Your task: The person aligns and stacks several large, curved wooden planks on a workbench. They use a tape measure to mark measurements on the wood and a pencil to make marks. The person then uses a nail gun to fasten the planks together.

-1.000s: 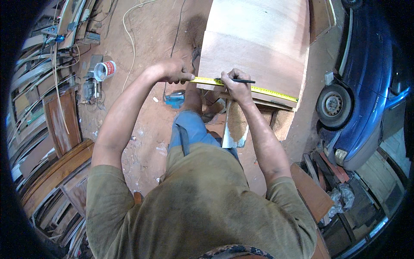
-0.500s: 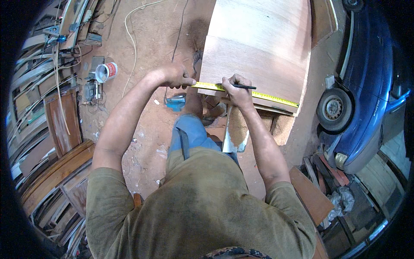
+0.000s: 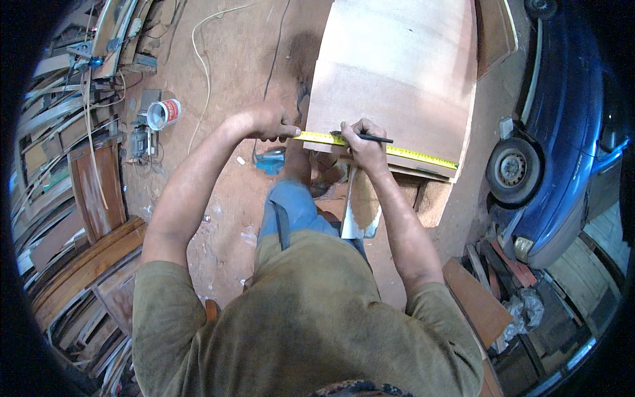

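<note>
A yellow tape measure (image 3: 417, 156) stretches across the near edge of a pale plywood sheet (image 3: 390, 86). At the tape's left end, my left hand (image 3: 270, 123) is closed, pinching it between thumb and fingers just off the sheet's left edge. My right hand (image 3: 368, 144) rests over the middle of the tape, its fingers closed round a black pen (image 3: 377, 138). The pen lies nearly level, its left end close to the tape; I cannot tell whether it touches the wood. The tape's far right end lies by the sheet's right corner.
A blue car (image 3: 562, 145) with a wheel (image 3: 512, 170) stands at the right. Wood offcuts (image 3: 59, 198) pile up along the left. A white bucket (image 3: 163, 114) and a blue tool (image 3: 270, 161) sit on the dirt floor, where a pale cable (image 3: 202, 59) runs.
Both hands keep their grips, and the tape stays along the sheet's near edge. My right hand and the pen sit very slightly lower in the view; the pen is tilted a little more.
</note>
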`<act>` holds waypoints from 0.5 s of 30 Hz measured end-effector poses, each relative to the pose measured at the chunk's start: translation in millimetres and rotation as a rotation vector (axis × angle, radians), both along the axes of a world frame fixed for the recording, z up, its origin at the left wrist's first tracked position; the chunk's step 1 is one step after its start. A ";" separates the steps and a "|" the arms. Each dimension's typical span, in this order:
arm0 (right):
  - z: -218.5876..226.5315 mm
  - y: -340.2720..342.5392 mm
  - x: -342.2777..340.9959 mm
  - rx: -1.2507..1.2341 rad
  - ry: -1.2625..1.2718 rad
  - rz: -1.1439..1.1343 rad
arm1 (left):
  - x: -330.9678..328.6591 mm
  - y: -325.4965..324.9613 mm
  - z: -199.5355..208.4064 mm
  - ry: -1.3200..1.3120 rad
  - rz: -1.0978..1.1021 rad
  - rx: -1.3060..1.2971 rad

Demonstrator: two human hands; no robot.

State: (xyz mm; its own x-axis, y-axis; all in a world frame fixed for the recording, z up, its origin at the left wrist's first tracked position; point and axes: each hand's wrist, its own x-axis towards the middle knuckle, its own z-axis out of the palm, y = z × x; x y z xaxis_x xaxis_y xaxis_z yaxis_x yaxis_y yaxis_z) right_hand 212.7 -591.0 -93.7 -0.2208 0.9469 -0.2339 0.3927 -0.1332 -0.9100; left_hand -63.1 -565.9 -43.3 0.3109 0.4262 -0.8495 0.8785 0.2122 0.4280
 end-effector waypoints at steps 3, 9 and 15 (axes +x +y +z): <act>0.2 0.2 -0.6 -0.003 -0.026 0.007 | -0.3 -0.7 0.4 0.007 0.025 -0.009; 3.1 0.8 -2.0 -0.087 -0.001 -0.028 | -0.5 -1.2 -3.3 0.014 0.019 -0.019; 11.4 2.3 -1.1 -0.067 0.010 0.007 | -1.0 -1.0 -1.8 -0.012 0.033 0.009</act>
State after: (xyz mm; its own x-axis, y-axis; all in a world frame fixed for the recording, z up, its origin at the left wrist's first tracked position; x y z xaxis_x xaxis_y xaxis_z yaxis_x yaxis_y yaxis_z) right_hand 211.6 -588.8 -82.3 -0.2296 0.9278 -0.2941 0.3850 -0.1910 -0.9030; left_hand -64.0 -566.9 -45.2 0.3067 0.4436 -0.8421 0.8658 0.2374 0.4404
